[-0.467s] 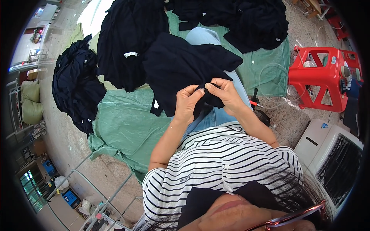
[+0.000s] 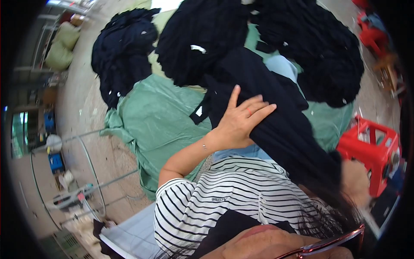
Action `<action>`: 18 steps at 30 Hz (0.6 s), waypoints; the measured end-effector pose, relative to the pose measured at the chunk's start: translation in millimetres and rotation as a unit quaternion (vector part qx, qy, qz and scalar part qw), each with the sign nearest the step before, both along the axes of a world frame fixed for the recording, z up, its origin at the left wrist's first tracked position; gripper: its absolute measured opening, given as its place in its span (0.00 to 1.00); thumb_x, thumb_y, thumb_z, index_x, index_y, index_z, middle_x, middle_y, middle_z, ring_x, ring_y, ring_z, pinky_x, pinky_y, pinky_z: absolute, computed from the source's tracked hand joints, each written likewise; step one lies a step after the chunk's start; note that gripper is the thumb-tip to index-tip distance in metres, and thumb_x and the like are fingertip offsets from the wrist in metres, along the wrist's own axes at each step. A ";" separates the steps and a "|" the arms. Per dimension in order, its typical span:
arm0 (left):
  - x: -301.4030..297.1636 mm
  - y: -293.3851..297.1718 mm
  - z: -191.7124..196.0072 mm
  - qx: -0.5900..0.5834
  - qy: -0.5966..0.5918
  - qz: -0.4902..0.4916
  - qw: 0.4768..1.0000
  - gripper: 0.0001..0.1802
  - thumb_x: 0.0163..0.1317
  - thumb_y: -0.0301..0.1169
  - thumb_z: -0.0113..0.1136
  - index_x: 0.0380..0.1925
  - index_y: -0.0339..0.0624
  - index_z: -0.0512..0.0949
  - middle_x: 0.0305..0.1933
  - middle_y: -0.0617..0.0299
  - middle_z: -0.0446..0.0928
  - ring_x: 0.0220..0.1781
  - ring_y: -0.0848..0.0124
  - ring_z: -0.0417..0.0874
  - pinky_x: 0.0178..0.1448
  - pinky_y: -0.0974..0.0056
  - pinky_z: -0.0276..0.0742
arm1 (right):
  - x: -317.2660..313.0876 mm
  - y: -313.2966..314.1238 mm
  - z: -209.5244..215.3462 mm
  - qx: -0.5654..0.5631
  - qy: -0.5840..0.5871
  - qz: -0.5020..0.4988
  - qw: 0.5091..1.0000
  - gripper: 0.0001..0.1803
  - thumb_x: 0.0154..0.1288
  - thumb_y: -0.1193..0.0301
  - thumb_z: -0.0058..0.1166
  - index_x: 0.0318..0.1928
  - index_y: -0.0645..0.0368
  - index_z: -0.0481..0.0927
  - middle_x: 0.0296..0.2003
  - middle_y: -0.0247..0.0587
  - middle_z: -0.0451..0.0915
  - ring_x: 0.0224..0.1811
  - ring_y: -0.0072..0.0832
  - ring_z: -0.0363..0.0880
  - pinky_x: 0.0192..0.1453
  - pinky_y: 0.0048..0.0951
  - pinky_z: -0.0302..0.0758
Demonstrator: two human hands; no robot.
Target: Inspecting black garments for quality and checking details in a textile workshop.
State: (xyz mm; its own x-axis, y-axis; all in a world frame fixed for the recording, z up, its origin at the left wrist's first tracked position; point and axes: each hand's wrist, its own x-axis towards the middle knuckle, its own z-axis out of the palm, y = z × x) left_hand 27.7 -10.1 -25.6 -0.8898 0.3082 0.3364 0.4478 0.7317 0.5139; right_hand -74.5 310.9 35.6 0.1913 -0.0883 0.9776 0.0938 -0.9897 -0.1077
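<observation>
A dark navy garment (image 2: 276,108) lies over my lap and stretches out to the right. My left hand (image 2: 239,123) rests flat on its near side, open, with the fingers spread; a thin red ring circles one finger. Out at the right, my right hand (image 2: 355,183) is closed on the far end of the pulled cloth, though motion blurs its fingers. A white tag (image 2: 199,111) shows on a dark strip of cloth left of the lap.
Heaps of dark garments (image 2: 125,47) lie ahead on green sheeting (image 2: 168,112). At the right stands a red plastic stool (image 2: 366,151). A metal tube frame (image 2: 90,164) is on the left, and pale green sacks (image 2: 62,47) lie farther off.
Both hands were pinching a small part of the garment together. They have parted: the left lies open on the cloth, the right has drawn cloth far right. My view has turned.
</observation>
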 end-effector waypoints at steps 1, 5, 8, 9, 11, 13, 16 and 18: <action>5.0 -6.9 -1.7 0.016 -0.033 -0.001 0.999 0.40 0.39 0.31 0.71 0.60 0.47 0.76 0.46 0.61 0.81 0.54 0.59 0.81 0.77 0.32 0.46 | -15.8 45.0 29.6 0.159 0.073 0.065 0.982 0.10 0.69 0.76 0.52 0.30 0.57 0.83 0.25 0.36 0.81 0.27 0.23 0.82 0.36 0.21 0.78; 40.6 -13.6 30.4 0.162 -0.346 -0.360 0.851 0.25 0.49 0.38 0.75 0.42 0.33 0.79 0.39 0.47 0.81 0.45 0.47 0.82 0.51 0.48 0.78 | -14.5 0.5 30.9 0.099 -0.202 0.098 0.969 0.04 0.64 0.80 0.60 0.38 0.60 0.83 0.26 0.35 0.82 0.26 0.19 0.81 0.32 0.16 0.76; 34.7 -53.4 54.6 0.257 -0.302 -0.328 0.858 0.23 0.49 0.35 0.77 0.43 0.35 0.81 0.56 0.52 0.75 0.62 0.53 0.73 0.63 0.55 0.71 | -24.5 14.9 18.5 0.227 -0.225 -0.063 0.946 0.10 0.56 0.74 0.69 0.35 0.61 0.81 0.28 0.39 0.82 0.26 0.21 0.81 0.30 0.16 0.75; 8.0 -80.7 75.4 0.111 -0.197 -0.251 0.941 0.20 0.47 0.31 0.75 0.42 0.41 0.83 0.58 0.55 0.76 0.62 0.54 0.73 0.62 0.56 0.72 | -2.3 4.7 4.4 0.217 -0.264 -0.415 0.843 0.12 0.51 0.76 0.67 0.36 0.63 0.81 0.32 0.42 0.82 0.30 0.23 0.80 0.37 0.21 0.76; -14.3 -138.0 104.8 -0.041 -0.103 0.041 0.993 0.18 0.41 0.20 0.66 0.37 0.44 0.85 0.50 0.56 0.81 0.58 0.55 0.78 0.61 0.57 0.74 | 3.8 -47.5 10.6 0.345 -0.258 -0.631 0.646 0.16 0.57 0.80 0.61 0.47 0.67 0.81 0.39 0.48 0.83 0.38 0.29 0.82 0.49 0.30 0.77; -47.3 -225.2 152.7 -0.157 0.016 0.291 0.944 0.22 0.45 0.18 0.57 0.42 0.41 0.84 0.42 0.54 0.85 0.47 0.53 0.85 0.56 0.60 0.80 | -5.9 -83.9 9.2 0.443 -0.296 -0.560 0.634 0.20 0.71 0.78 0.54 0.62 0.67 0.74 0.46 0.46 0.83 0.44 0.30 0.83 0.54 0.30 0.78; -64.4 -435.8 253.5 0.115 0.237 0.537 0.801 0.20 0.52 0.17 0.49 0.43 0.34 0.84 0.35 0.54 0.82 0.40 0.68 0.87 0.33 0.63 0.84 | -17.3 -105.0 -24.0 0.478 -0.327 -0.501 0.643 0.19 0.71 0.79 0.56 0.61 0.66 0.75 0.46 0.41 0.82 0.43 0.23 0.82 0.48 0.23 0.80; -68.2 -476.8 280.6 0.104 0.454 0.483 0.742 0.38 0.49 0.15 0.70 0.63 0.32 0.67 0.58 0.45 0.74 0.46 0.60 0.85 0.50 0.64 0.85 | -18.1 -103.8 -48.9 0.523 -0.305 -0.501 0.618 0.17 0.71 0.80 0.55 0.59 0.65 0.77 0.46 0.40 0.82 0.43 0.22 0.80 0.48 0.24 0.80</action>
State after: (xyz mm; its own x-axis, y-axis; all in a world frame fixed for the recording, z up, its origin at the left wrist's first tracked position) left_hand -40.5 -486.8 254.9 -0.0400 -0.4684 0.8826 -0.0035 0.8834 0.4687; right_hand -92.6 207.0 -13.3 -0.8488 -0.5077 0.1476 -0.1705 -0.0013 -0.9854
